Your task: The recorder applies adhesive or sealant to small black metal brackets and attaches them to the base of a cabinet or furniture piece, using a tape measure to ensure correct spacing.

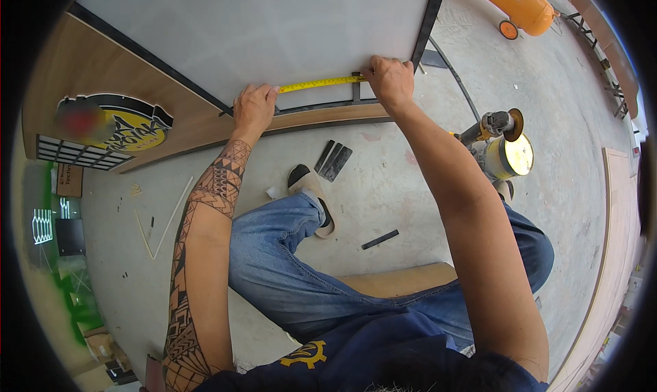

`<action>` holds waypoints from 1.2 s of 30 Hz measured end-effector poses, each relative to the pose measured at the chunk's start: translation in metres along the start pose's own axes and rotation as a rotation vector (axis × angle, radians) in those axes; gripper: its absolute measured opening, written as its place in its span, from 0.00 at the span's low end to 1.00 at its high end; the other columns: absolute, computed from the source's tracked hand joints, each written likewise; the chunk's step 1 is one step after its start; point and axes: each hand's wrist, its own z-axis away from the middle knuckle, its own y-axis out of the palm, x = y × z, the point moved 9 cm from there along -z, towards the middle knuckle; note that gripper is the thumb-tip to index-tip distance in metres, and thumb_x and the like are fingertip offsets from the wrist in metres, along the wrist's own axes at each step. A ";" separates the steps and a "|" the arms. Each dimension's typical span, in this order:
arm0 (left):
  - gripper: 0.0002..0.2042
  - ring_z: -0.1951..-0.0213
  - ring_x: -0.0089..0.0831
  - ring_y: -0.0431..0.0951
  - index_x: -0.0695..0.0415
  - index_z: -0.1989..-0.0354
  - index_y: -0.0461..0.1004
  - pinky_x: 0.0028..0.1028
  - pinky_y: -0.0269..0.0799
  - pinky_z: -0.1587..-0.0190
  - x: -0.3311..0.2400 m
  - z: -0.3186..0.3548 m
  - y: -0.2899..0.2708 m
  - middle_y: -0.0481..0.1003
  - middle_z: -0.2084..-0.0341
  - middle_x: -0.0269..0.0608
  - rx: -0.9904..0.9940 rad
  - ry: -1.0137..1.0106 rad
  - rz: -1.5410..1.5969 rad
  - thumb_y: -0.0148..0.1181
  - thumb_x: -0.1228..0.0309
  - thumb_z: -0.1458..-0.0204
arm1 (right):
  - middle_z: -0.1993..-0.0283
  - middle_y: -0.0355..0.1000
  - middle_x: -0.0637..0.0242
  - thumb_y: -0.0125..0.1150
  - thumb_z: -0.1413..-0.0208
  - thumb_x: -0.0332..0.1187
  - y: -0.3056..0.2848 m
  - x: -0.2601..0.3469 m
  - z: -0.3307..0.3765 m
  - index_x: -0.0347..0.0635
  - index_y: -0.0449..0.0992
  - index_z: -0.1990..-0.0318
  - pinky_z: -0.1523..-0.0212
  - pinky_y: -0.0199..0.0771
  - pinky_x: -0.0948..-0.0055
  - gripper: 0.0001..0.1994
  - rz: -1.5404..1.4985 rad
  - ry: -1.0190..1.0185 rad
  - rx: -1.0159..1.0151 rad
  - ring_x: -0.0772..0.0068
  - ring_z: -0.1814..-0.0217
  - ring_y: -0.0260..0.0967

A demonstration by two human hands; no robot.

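Observation:
A yellow tape measure blade (315,84) is stretched between my two hands, along the front edge of a large white panel (274,36) with a black frame. My left hand (254,109) is closed on the blade's left end, at the panel's front edge. Near the right corner, my right hand (390,82) is closed on the other end. No tape case shows; my fingers may hide it. A short dark upright strip (356,91) stands beside my right fingers, with the blade passing across it.
A wood-coloured side with a round yellow and black sign (133,123) is at left. Dark flat strips (335,162) lie near my foot, another black strip (380,239) between my legs. An angle grinder (496,126) rests by a can (514,156). An orange air compressor (517,5) stands far right.

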 end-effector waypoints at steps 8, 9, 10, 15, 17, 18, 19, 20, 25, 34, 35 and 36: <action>0.17 0.51 0.50 0.78 0.51 0.57 0.84 0.51 0.71 0.47 -0.001 0.000 0.000 0.79 0.59 0.47 -0.003 -0.003 -0.007 0.56 0.52 0.32 | 0.71 0.81 0.65 0.73 0.43 0.43 0.000 0.000 0.001 0.47 0.82 0.70 0.52 0.65 0.55 0.12 0.023 -0.008 -0.009 0.58 0.60 0.80; 0.17 0.51 0.50 0.78 0.51 0.57 0.84 0.51 0.72 0.47 -0.002 0.000 0.000 0.79 0.59 0.47 -0.004 0.003 -0.009 0.56 0.52 0.32 | 0.71 0.81 0.65 0.73 0.43 0.43 -0.001 -0.001 0.001 0.47 0.82 0.70 0.52 0.65 0.55 0.12 0.020 -0.019 -0.031 0.58 0.59 0.79; 0.17 0.51 0.50 0.78 0.51 0.57 0.84 0.51 0.72 0.47 -0.001 0.000 0.000 0.79 0.59 0.47 -0.005 0.007 -0.012 0.56 0.52 0.32 | 0.71 0.81 0.65 0.73 0.43 0.43 -0.001 0.000 0.001 0.47 0.82 0.70 0.52 0.65 0.55 0.12 0.020 -0.019 -0.031 0.58 0.59 0.79; 0.17 0.51 0.50 0.78 0.51 0.57 0.84 0.52 0.72 0.48 0.002 -0.001 0.001 0.79 0.60 0.47 -0.017 0.009 -0.007 0.55 0.52 0.32 | 0.72 0.80 0.65 0.73 0.43 0.44 0.000 0.000 0.001 0.47 0.81 0.71 0.52 0.65 0.54 0.13 0.008 -0.023 -0.057 0.57 0.60 0.79; 0.17 0.51 0.50 0.78 0.51 0.57 0.84 0.51 0.72 0.47 -0.001 -0.002 0.001 0.79 0.60 0.47 -0.016 0.014 0.000 0.55 0.52 0.32 | 0.72 0.80 0.65 0.73 0.43 0.44 0.000 -0.002 0.001 0.47 0.80 0.71 0.53 0.65 0.54 0.13 0.014 -0.020 -0.054 0.57 0.60 0.79; 0.17 0.51 0.50 0.78 0.51 0.57 0.84 0.51 0.71 0.47 -0.002 -0.002 0.001 0.79 0.60 0.47 -0.006 0.008 -0.003 0.55 0.52 0.31 | 0.72 0.80 0.65 0.72 0.43 0.44 0.000 -0.004 0.001 0.47 0.80 0.71 0.53 0.65 0.54 0.13 0.020 -0.018 -0.051 0.57 0.59 0.79; 0.17 0.51 0.50 0.78 0.51 0.57 0.84 0.51 0.71 0.47 -0.001 -0.001 0.001 0.79 0.60 0.47 0.005 -0.001 -0.010 0.55 0.52 0.31 | 0.72 0.80 0.65 0.72 0.43 0.44 -0.002 -0.001 0.001 0.47 0.80 0.71 0.53 0.65 0.54 0.13 0.017 -0.019 -0.050 0.57 0.59 0.79; 0.17 0.51 0.50 0.78 0.51 0.57 0.84 0.51 0.71 0.47 0.000 0.000 0.000 0.79 0.60 0.47 0.005 -0.002 -0.013 0.55 0.52 0.31 | 0.69 0.82 0.66 0.71 0.42 0.43 0.001 0.000 0.000 0.48 0.82 0.69 0.51 0.65 0.56 0.11 0.031 -0.001 0.008 0.58 0.57 0.79; 0.18 0.53 0.50 0.79 0.53 0.58 0.83 0.50 0.72 0.49 -0.003 0.000 0.000 0.79 0.62 0.48 0.012 0.003 0.000 0.55 0.52 0.31 | 0.66 0.83 0.66 0.67 0.40 0.40 0.002 -0.006 0.002 0.49 0.83 0.67 0.50 0.65 0.57 0.08 0.025 0.001 0.035 0.59 0.56 0.79; 0.18 0.61 0.45 0.81 0.57 0.58 0.85 0.43 0.77 0.54 0.033 0.042 0.037 0.81 0.65 0.50 0.429 0.055 0.260 0.62 0.53 0.35 | 0.67 0.83 0.62 0.69 0.41 0.41 -0.006 -0.023 0.055 0.46 0.83 0.67 0.54 0.68 0.52 0.10 -0.259 0.186 -0.080 0.54 0.61 0.80; 0.18 0.61 0.45 0.81 0.57 0.58 0.85 0.43 0.77 0.54 0.035 0.046 0.040 0.81 0.65 0.50 0.426 0.057 0.260 0.62 0.53 0.35 | 0.67 0.83 0.62 0.69 0.41 0.41 0.000 -0.022 0.065 0.46 0.83 0.67 0.54 0.68 0.52 0.10 -0.258 0.184 -0.084 0.54 0.61 0.80; 0.19 0.63 0.42 0.82 0.57 0.59 0.86 0.42 0.77 0.56 0.036 0.062 0.059 0.82 0.66 0.49 0.645 0.056 0.253 0.63 0.51 0.36 | 0.67 0.83 0.60 0.69 0.41 0.43 0.018 -0.028 0.076 0.45 0.84 0.67 0.55 0.71 0.51 0.12 -0.305 0.302 0.013 0.52 0.61 0.81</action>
